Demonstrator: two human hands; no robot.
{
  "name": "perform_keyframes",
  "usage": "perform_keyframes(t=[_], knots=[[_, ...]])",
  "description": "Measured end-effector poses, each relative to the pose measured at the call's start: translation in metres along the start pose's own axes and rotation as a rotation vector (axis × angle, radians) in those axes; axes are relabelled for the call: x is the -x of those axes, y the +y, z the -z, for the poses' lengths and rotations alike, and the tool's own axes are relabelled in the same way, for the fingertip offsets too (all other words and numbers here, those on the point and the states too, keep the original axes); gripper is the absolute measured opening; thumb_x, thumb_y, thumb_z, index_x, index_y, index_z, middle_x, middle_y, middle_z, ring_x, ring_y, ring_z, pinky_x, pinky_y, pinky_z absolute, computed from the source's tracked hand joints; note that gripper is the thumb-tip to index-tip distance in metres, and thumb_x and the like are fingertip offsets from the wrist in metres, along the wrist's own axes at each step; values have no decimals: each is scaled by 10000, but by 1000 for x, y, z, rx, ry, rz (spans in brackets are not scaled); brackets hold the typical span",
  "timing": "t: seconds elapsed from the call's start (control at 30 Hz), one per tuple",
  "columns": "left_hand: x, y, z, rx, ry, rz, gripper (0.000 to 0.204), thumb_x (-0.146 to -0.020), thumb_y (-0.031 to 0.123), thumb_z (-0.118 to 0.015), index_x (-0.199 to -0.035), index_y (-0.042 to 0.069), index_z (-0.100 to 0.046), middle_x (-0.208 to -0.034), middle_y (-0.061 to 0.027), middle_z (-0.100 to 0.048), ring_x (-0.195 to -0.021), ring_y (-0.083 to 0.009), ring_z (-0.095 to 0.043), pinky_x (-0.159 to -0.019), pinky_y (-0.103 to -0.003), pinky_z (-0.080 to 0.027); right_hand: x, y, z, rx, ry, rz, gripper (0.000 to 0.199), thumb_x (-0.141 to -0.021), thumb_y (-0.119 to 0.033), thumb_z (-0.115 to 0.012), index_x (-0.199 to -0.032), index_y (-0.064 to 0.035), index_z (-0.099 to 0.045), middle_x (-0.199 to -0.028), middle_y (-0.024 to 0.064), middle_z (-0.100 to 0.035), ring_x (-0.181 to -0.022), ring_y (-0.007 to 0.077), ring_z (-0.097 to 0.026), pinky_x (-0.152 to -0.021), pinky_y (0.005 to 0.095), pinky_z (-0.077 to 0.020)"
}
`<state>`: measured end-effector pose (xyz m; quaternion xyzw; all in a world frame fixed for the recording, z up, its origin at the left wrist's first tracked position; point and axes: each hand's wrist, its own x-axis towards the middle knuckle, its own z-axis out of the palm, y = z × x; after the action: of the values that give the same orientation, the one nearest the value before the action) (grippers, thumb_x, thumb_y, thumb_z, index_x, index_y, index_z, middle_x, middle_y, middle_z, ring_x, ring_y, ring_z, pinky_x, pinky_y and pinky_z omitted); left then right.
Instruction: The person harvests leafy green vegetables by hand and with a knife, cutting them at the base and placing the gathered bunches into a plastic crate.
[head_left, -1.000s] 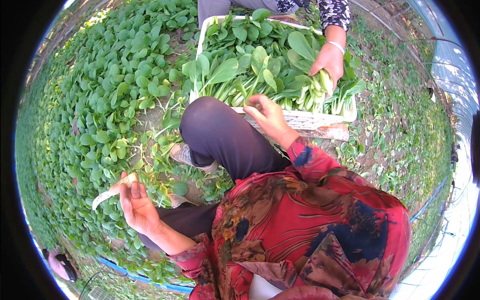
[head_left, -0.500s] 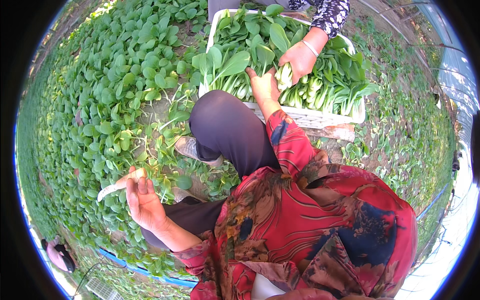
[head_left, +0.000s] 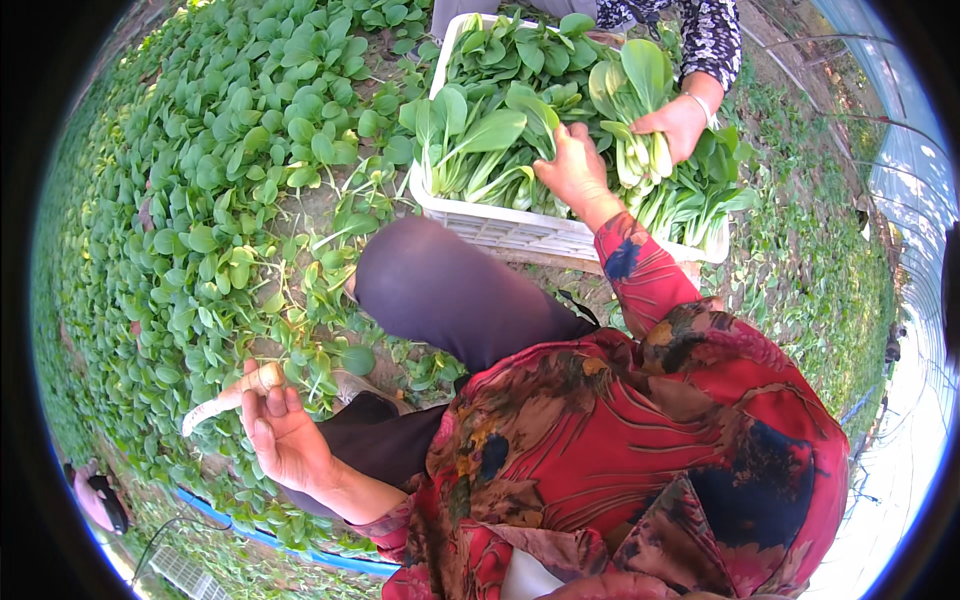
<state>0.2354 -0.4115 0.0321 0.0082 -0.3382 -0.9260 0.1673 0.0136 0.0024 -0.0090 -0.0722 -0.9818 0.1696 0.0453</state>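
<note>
My left hand (head_left: 295,435) is raised beside my knee, its fingers closed on a small knife (head_left: 248,388) with a light wooden handle. The knife's pale blade points out to the left over the leaves. Reaching to the near side of a white plastic crate (head_left: 500,228), my right hand (head_left: 580,172) grips bok choy (head_left: 497,135) among the packed heads; its fingertips are partly hidden by leaves. Just right of it, a co-worker's hand (head_left: 680,125) holds a bunch of bok choy (head_left: 637,150) upright over the crate, white stems toward me.
A dense bed of growing leafy greens (head_left: 200,230) spreads along the left. My bent knee (head_left: 420,285) stands close to the crate. A blue pipe (head_left: 270,540) runs along the lower left, near another person (head_left: 100,500). Plastic sheeting over hoops (head_left: 900,170) curves up at the right.
My right hand has shifted right along the crate. The co-worker's hand has moved right, lifting the bok choy bunch clear. My left hand, still on the knife, has dropped slightly.
</note>
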Motion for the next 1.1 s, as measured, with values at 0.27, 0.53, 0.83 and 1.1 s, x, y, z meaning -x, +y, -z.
perform_keyframes(t=[0.27, 0.53, 0.83, 1.1], knots=[[-4, -10, -14, -16, 50, 15, 463, -898, 74, -499, -1314, -102, -400, -1497, -243, -175, -1153, -297, -547, -990, -416, -435, -2, 18, -72, 34, -85, -41, 535, -847, -313, -550, -1222, 52, -438, -1188, 209, -447, -1089, 370, -464, -898, 446, -420], [-7, -3, -14, -67, 118, -28, 438, -859, 77, -549, -1251, -104, -476, -1438, -280, -285, -1066, -299, -601, -911, -375, -507, 6, 13, -20, -137, -279, -113, 637, -842, -283, -588, -1293, 84, -329, -1274, 302, -411, -1129, 431, -487, -949, 469, -414], [2, 3, -6, -51, 94, -5, 491, -867, 74, -535, -1299, -120, -403, -1477, -253, -224, -1111, -279, -579, -976, -404, -452, 40, -55, 7, -281, 69, 524, 360, -847, -131, -564, -1184, -14, -518, -1238, 159, -520, -1078, 360, -526, -889, 402, -451], [-2, -2, -4, -72, 140, 2, 445, -879, 71, -531, -1271, -116, -436, -1450, -266, -270, -1088, -294, -592, -935, -399, -485, 16, -89, -33, -338, -88, 200, 439, -861, -406, -554, -737, 7, -635, -691, 236, -616, -672, 408, -617, -663, 475, -495]])
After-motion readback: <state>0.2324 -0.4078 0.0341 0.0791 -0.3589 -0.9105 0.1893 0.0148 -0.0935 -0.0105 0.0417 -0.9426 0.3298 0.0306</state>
